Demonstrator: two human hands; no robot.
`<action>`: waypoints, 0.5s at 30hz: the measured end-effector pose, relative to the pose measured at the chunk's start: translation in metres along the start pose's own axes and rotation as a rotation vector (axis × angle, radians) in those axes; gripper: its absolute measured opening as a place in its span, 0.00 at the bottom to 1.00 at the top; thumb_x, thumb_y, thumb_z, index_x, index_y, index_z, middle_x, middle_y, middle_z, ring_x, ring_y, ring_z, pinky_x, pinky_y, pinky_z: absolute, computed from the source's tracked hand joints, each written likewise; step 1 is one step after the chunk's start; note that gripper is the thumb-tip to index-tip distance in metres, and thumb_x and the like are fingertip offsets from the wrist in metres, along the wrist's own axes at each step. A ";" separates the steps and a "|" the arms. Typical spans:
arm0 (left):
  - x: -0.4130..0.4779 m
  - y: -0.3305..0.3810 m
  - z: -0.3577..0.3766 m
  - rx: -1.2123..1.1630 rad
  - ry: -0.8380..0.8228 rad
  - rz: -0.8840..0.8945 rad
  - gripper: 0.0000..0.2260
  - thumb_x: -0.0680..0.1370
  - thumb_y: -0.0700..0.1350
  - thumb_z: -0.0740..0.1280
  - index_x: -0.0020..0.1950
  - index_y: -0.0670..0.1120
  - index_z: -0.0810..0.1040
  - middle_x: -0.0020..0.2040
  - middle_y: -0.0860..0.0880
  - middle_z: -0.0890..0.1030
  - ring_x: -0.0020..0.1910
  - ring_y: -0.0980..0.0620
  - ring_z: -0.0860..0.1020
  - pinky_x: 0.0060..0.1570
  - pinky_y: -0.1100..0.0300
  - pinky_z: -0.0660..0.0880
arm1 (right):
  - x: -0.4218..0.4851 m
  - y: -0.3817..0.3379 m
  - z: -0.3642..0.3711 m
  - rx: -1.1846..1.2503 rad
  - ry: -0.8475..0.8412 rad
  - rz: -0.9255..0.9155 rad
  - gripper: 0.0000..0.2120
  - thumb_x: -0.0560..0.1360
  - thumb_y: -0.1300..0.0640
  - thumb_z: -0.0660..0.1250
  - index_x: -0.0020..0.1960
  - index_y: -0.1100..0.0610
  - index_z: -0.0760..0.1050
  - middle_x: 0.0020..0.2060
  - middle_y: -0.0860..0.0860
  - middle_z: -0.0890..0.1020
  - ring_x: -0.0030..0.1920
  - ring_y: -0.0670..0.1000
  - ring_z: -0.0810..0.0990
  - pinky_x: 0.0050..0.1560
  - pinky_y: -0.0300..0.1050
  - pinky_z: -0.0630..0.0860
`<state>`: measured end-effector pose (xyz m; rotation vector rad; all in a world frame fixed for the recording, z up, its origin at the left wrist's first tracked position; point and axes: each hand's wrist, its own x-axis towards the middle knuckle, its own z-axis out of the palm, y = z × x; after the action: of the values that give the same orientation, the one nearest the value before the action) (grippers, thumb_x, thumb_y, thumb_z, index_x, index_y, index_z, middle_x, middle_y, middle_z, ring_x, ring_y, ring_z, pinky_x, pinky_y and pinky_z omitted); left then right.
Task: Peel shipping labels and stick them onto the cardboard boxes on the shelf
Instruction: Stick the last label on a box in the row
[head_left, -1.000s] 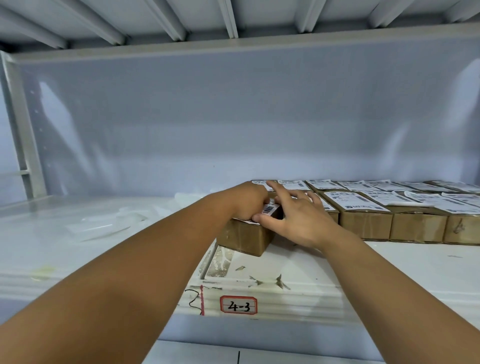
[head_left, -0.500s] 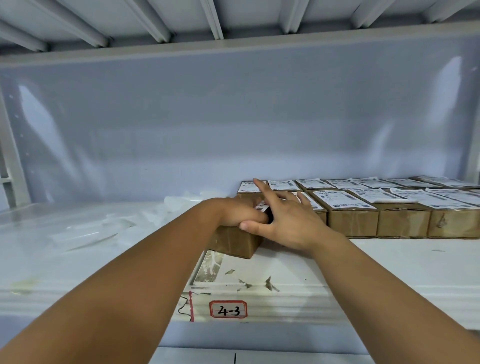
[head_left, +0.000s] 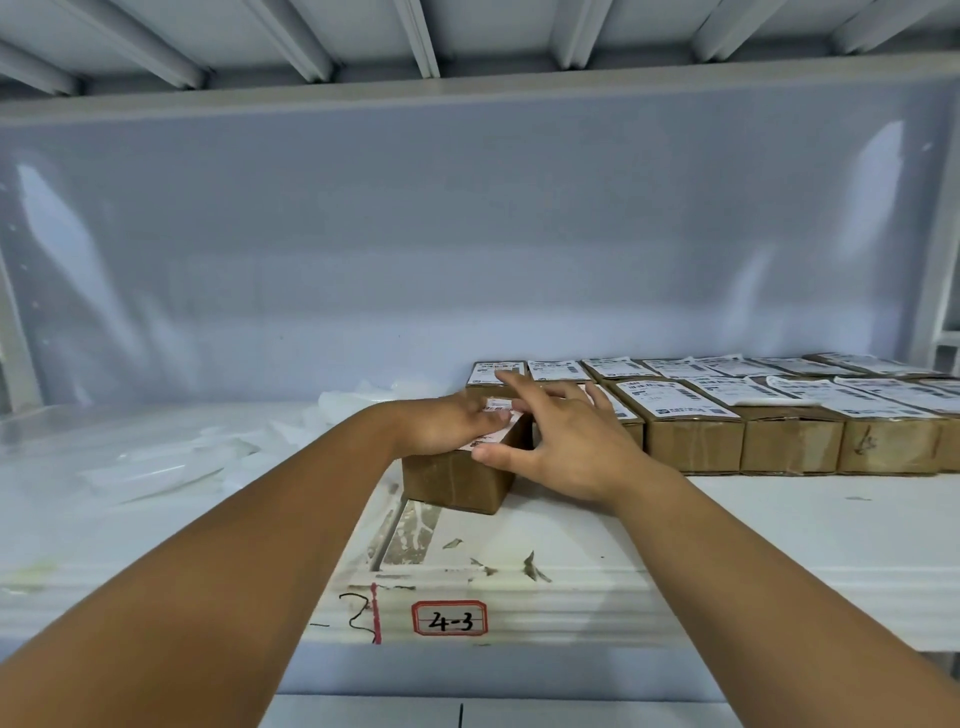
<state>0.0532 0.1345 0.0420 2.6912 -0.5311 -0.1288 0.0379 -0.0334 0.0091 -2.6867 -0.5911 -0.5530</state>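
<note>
My left hand (head_left: 441, 426) lay on top of the cardboard box (head_left: 452, 480) at the left end of the front row, near the shelf's (head_left: 779, 519) front edge. Its fingers rested loosely flat on the shipping label (head_left: 500, 410), gripping nothing. My right hand (head_left: 561, 447) hovered just beside it with fingers spread and straight, thumb by the box's front right corner, also holding nothing. Whether those fingertips touched the label I could not tell. The label sat on the box top, showing only between my hands, so I judged this to be the smoothing step. To do it well I would have anchored one side with the left palm and swept the right fingers outward toward the free edge, pushing air out and then rubbing down the corners. The box stood slightly out of line with the labelled boxes (head_left: 691, 441) to its right, so light downward pressure mattered, lest it slide. Peeled backing sheets (head_left: 156, 467) lay toward the shelf's left end.
</note>
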 end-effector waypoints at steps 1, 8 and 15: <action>0.000 -0.004 0.001 0.016 0.024 -0.020 0.26 0.80 0.62 0.51 0.72 0.48 0.64 0.73 0.49 0.63 0.72 0.50 0.62 0.66 0.57 0.58 | 0.000 0.000 -0.001 0.003 -0.011 0.000 0.48 0.57 0.19 0.46 0.74 0.37 0.48 0.68 0.44 0.72 0.74 0.48 0.55 0.74 0.57 0.45; -0.015 -0.014 0.008 0.062 0.108 0.125 0.12 0.82 0.55 0.51 0.58 0.52 0.69 0.62 0.53 0.71 0.64 0.52 0.69 0.63 0.58 0.64 | 0.000 0.000 0.000 0.028 -0.023 0.038 0.45 0.61 0.22 0.44 0.74 0.39 0.52 0.69 0.45 0.71 0.75 0.48 0.54 0.74 0.55 0.45; -0.032 -0.034 0.012 0.124 0.211 0.141 0.23 0.78 0.60 0.52 0.71 0.55 0.67 0.73 0.53 0.64 0.74 0.54 0.58 0.68 0.64 0.54 | -0.004 -0.006 -0.006 -0.035 -0.073 0.050 0.44 0.62 0.22 0.45 0.73 0.40 0.59 0.73 0.45 0.65 0.76 0.50 0.53 0.72 0.52 0.50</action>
<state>0.0333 0.1711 0.0183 2.7313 -0.6786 0.2320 0.0305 -0.0320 0.0139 -2.7565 -0.5364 -0.4574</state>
